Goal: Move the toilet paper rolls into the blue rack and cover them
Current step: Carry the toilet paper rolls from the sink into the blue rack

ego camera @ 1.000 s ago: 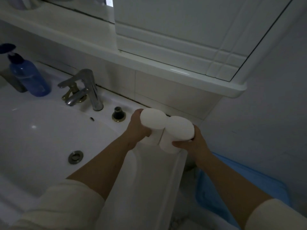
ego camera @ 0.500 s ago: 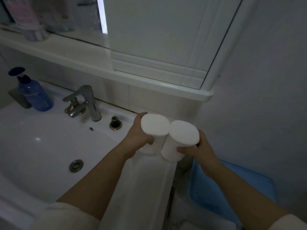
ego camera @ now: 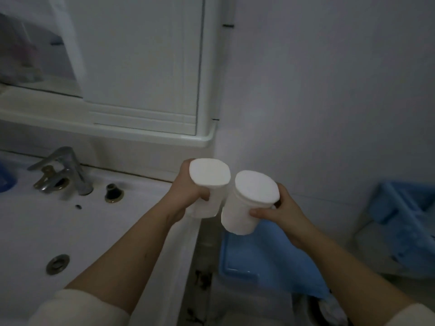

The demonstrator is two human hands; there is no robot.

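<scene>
Left hand (ego camera: 188, 196): fingers wrapped round left toilet paper roll (ego camera: 208, 184), upright, held above right edge of sink counter (ego camera: 113, 231).
Right hand (ego camera: 280, 212): gripping right toilet paper roll (ego camera: 250, 203), slightly tilted, held over blue lid (ego camera: 263, 260) below.
Rolls side by side, touching or nearly so.
Blue rack (ego camera: 404, 222): against wall at right, well apart from rolls.
Faucet (ego camera: 61, 170): rear left of counter.
Lighting dim.

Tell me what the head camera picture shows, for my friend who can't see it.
Two hands hold one white toilet paper roll each, the left hand gripping the left roll and the right hand the right roll, side by side. A sink with a faucet is on the left, a blue rack on the right.
</scene>
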